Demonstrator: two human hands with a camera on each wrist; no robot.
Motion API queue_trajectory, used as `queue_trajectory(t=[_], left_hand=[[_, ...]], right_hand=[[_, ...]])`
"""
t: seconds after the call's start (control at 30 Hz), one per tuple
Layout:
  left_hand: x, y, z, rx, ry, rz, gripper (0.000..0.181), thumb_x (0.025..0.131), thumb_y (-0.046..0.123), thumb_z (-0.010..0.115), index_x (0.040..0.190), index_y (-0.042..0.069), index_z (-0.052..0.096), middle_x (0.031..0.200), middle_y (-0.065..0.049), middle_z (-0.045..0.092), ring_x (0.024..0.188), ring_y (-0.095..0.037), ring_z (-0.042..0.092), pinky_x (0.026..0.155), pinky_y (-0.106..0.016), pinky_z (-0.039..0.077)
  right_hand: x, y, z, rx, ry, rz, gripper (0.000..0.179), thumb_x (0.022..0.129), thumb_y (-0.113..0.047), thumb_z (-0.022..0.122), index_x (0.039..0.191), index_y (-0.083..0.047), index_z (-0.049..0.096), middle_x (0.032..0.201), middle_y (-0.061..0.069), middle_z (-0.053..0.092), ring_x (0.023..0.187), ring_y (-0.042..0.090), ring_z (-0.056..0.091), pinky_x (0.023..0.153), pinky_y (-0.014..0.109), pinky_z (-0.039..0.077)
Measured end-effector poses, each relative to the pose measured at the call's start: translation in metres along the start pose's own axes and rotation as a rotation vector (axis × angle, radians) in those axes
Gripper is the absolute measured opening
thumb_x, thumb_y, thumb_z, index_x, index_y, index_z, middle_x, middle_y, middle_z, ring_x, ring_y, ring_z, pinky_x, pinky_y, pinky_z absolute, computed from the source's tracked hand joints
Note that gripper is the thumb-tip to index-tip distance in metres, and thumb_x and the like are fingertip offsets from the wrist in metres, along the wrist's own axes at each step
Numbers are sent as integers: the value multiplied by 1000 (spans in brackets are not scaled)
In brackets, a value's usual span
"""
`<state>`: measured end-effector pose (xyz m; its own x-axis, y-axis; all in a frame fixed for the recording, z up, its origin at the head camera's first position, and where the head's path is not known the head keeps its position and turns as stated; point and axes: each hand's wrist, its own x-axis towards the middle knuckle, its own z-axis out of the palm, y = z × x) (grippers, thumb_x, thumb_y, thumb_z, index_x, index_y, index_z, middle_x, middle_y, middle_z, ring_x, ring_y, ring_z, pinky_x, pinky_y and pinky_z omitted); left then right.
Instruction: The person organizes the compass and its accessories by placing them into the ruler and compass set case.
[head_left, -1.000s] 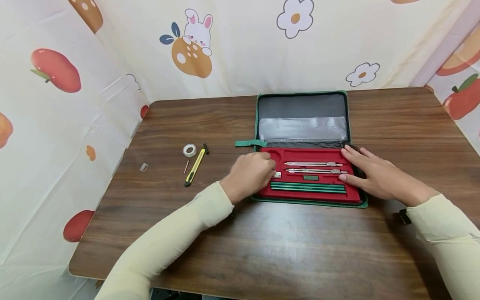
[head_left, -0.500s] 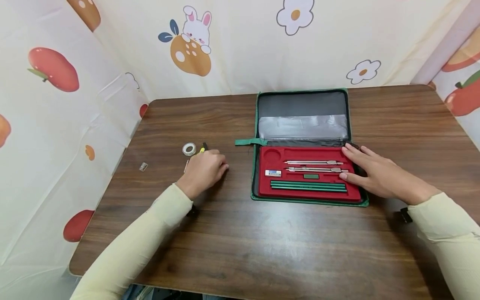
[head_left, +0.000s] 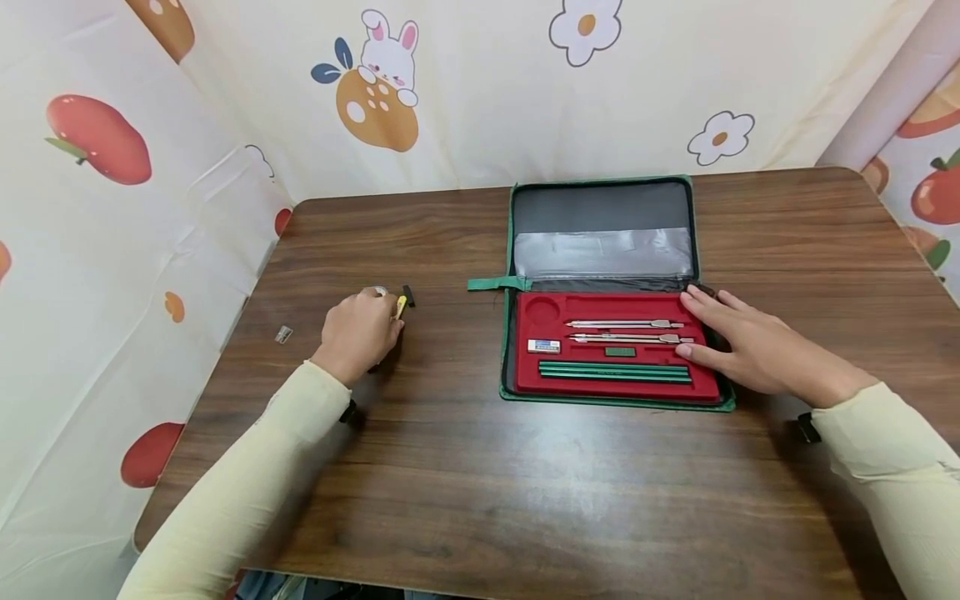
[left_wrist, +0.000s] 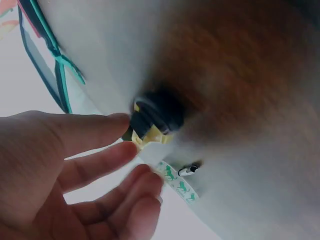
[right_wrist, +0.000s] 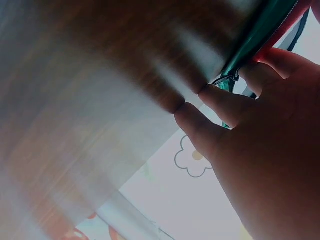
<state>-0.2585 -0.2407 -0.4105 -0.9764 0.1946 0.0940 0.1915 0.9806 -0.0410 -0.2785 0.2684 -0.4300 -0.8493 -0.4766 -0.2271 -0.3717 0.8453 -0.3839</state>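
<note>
My left hand (head_left: 358, 335) is over a yellow and black utility knife (head_left: 402, 306) and a white tape roll (head_left: 381, 291), both mostly covered by it. Seen from the left wrist, the thumb and fingers are spread and slightly bent, their tips right beside the knife (left_wrist: 153, 137) and the tape's green-printed side (left_wrist: 180, 181). My right hand (head_left: 757, 346) rests with extended fingers on the right edge of a green zip case (head_left: 504, 367), which lies unzipped. Its red tray (head_left: 600, 392) holds two silver compasses (head_left: 630, 338), green pencils (head_left: 615, 372), an eraser (head_left: 543, 346) and a small green box (head_left: 620, 352).
A small metal sharpener (head_left: 282, 334) lies near the left edge of the wooden table (head_left: 480, 492). The case's grey lid (head_left: 603, 208) leans back near the patterned curtain (head_left: 480, 92). A green strap (head_left: 495, 283) sticks out to the left. The tray has a round recess (head_left: 543, 311).
My left hand has left the case's left side, where the eraser now shows fully, and moved left to the tape and knife. The right hand has stayed on the case edge.
</note>
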Motion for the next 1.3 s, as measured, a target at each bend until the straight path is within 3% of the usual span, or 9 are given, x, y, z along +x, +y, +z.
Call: queue_trajectory(t=[0.17, 0.37, 0.53, 0.73, 0.97, 1.3], left_hand=[[4, -3, 0, -1, -29, -22, 18, 89, 17, 75, 82, 4, 64, 75, -14, 64, 62, -39, 66, 47, -51, 52], [6, 0, 1, -12, -43, -27, 6, 85, 4, 62, 83, 1, 58, 71, -14, 58, 56, -38, 62, 44, -49, 49], [5, 3, 3, -13, -1, -4, 15, 82, 2, 60, 95, 0, 52, 71, -16, 57, 53, -40, 60, 41, -50, 45], [7, 7, 3, -83, 62, -12, 12, 85, 4, 58, 96, 1, 53, 81, -14, 54, 57, -41, 60, 47, -52, 48], [12, 15, 8, -215, 131, 135, 29, 89, 2, 56, 116, -6, 62, 96, -20, 57, 75, -36, 63, 71, -50, 54], [18, 40, 5, -277, 218, 326, 23, 96, 10, 65, 115, -3, 68, 90, -11, 57, 66, -19, 55, 58, -34, 51]], right_hand=[[0, 0, 1, 3, 0, 5, 89, 95, -58, 60, 161, -11, 22, 164, 17, 19, 146, 51, 16, 104, 76, 23], [0, 1, 2, -13, -12, -1, 90, 95, -58, 59, 161, -11, 20, 164, 18, 18, 145, 52, 16, 103, 77, 23], [1, 0, 2, -3, -14, 11, 91, 94, -60, 59, 161, -12, 20, 165, 17, 19, 146, 50, 16, 103, 78, 21], [2, 1, 1, -3, -24, 21, 92, 94, -61, 58, 162, -13, 19, 165, 17, 19, 146, 50, 15, 102, 79, 21], [2, 1, 0, -8, -22, 14, 91, 95, -58, 60, 161, -12, 20, 164, 18, 19, 145, 51, 16, 102, 79, 21], [2, 2, 0, -22, -20, 4, 91, 95, -56, 61, 161, -10, 20, 164, 19, 18, 145, 52, 17, 102, 78, 21]])
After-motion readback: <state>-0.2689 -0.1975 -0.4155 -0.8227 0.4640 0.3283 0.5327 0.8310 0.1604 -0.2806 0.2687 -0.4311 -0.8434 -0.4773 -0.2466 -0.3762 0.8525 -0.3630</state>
